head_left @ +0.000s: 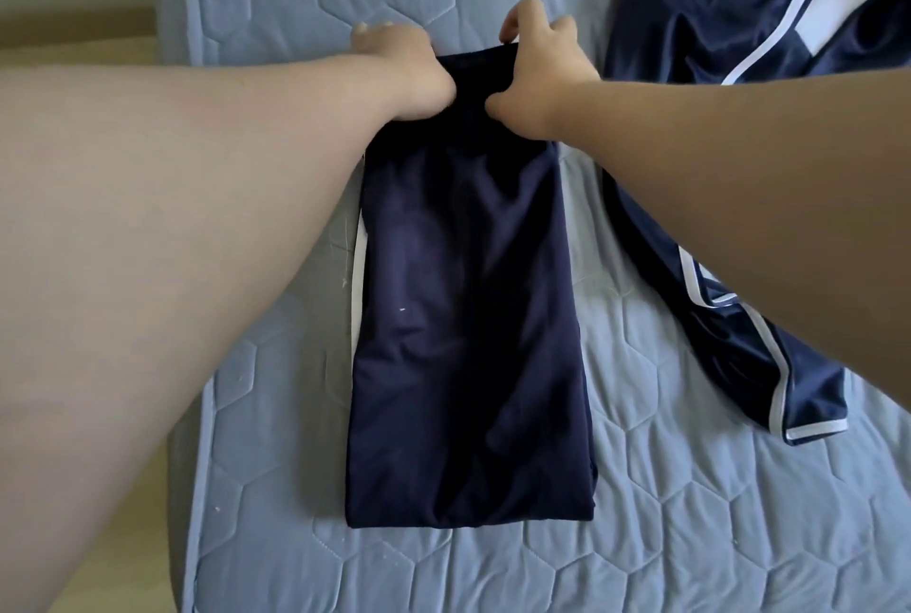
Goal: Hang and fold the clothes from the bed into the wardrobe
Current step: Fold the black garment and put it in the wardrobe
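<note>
A dark navy garment [468, 326], folded into a long narrow strip with a white stripe along its left edge, lies lengthwise on the light blue quilted mattress [690, 489]. My left hand [404, 65] grips the strip's far end at its left corner, fingers curled over the cloth. My right hand [537, 65] pinches the same far end at its right corner, thumb underneath and fingers over the edge. The two hands are close together with the cloth bunched between them.
A second navy garment with white stripes [739, 21] lies crumpled on the mattress at the upper right, one part trailing down to the right [798, 390]. The mattress's left edge [187, 464] drops to a pale wooden floor [74, 35].
</note>
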A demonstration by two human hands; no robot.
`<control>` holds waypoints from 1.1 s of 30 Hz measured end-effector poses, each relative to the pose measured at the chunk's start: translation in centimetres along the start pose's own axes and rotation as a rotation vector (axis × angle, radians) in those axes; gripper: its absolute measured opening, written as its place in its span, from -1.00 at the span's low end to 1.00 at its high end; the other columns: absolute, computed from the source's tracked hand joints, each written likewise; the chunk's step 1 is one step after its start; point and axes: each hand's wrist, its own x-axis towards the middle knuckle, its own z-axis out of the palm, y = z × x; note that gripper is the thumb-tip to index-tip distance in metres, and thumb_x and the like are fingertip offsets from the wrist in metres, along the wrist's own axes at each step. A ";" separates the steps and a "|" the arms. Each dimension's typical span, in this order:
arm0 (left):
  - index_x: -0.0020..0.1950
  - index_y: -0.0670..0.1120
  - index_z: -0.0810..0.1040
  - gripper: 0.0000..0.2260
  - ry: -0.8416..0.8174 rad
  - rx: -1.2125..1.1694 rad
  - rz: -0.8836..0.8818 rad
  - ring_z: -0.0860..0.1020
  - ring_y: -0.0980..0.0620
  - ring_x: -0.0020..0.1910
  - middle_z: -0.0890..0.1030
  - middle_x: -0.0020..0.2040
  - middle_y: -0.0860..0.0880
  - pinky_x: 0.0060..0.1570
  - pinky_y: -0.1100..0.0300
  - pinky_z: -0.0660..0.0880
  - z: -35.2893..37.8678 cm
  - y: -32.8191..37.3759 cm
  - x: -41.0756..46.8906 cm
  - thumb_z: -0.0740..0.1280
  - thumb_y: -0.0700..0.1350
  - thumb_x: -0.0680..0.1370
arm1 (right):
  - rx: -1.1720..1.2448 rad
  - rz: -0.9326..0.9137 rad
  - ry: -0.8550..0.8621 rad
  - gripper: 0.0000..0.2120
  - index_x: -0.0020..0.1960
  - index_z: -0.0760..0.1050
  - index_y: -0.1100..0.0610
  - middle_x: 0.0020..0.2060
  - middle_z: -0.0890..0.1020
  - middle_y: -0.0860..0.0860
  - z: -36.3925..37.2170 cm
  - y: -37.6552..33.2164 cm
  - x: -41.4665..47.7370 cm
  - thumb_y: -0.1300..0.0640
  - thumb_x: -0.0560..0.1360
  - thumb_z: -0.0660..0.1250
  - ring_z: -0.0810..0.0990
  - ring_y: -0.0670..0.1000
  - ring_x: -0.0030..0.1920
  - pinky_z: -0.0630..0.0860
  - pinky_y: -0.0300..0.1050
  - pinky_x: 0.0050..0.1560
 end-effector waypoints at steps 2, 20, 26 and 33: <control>0.24 -0.04 0.57 -0.55 -0.035 0.036 0.005 0.33 -0.22 0.40 0.50 0.29 -0.18 0.30 0.02 0.38 -0.7 0.4 -0.5 0.33 -0.10 0.34 | 0.026 0.010 -0.002 -0.43 0.33 0.23 0.01 0.21 0.25 0.06 -0.6 0.0 -0.3 0.22 0.40 0.36 0.45 0.05 -0.27 0.44 -0.14 -0.37; 0.34 -0.02 0.34 -0.33 0.268 -0.180 -0.043 0.32 -0.18 0.36 0.34 0.39 -0.11 0.20 -0.18 0.36 12.8 4.7 -21.6 0.39 0.32 0.38 | -0.326 -0.230 -0.006 -0.75 0.01 0.42 0.08 -0.06 0.44 0.00 -4.6 -1.6 -5.4 0.12 0.33 0.26 0.43 0.10 -0.10 0.31 0.04 0.09; 0.59 0.08 -0.29 0.11 -0.009 -0.205 -0.332 -0.26 -0.32 0.54 -0.34 0.58 -0.17 0.25 -0.61 -0.09 17.3 7.8 -18.6 0.25 0.55 0.31 | -0.313 -0.300 0.050 -0.77 -0.06 0.37 0.08 -0.30 0.37 -0.08 -4.1 -1.2 -7.7 0.11 0.29 0.22 0.31 -0.04 -0.35 0.29 -0.06 -0.19; 0.61 0.05 -0.02 0.04 0.199 -0.293 -0.314 -0.02 -0.24 0.56 -0.04 0.62 -0.14 0.29 -0.54 0.00 17.6 6.8 -19.5 0.06 0.61 0.29 | -0.298 -0.316 -0.081 -0.62 0.18 0.36 0.08 -0.28 0.46 -0.02 -4.4 0.0 -10.0 0.12 0.36 0.22 0.44 0.05 -0.31 0.32 -0.11 -0.41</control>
